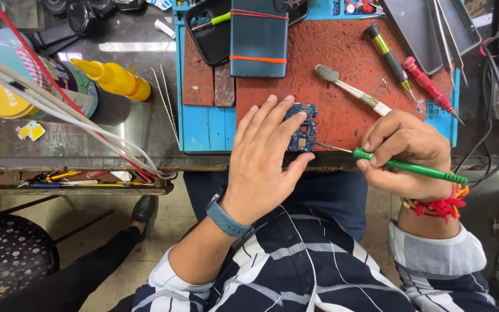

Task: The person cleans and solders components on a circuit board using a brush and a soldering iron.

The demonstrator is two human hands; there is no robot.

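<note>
Cluttered with repair tools, a glass-topped workbench carries a blue work mat (203, 124) with a worn red-brown pad on top, and everything below is placed relative to that mat. At the mat's near edge, close to its middle, lies a small blue circuit board (302, 130), bare and out of any housing. A dark phone body (259, 37) bound with orange rubber bands sits at the mat's far edge, so the disassembly appears largely done; judging by the tool tip beside the board, work on the board itself seems only now in hand.

The left hand (264, 159) lies palm down over the mat's near edge, fingers spread and flat, the fingertips resting on the board's left side to pin it; it grips nothing. The wrist wears a blue-grey band and the forearm angles in from below.

The right hand (408, 153) is curled around a green-handled screwdriver (411, 167), held like a pen, its thin metal tip pointing left toward the board's lower right corner.

Further back on the mat rest a toothbrush (350, 89), two more screwdrivers and tweezers. A yellow squeeze bottle (114, 78) stands left of the mat.
</note>
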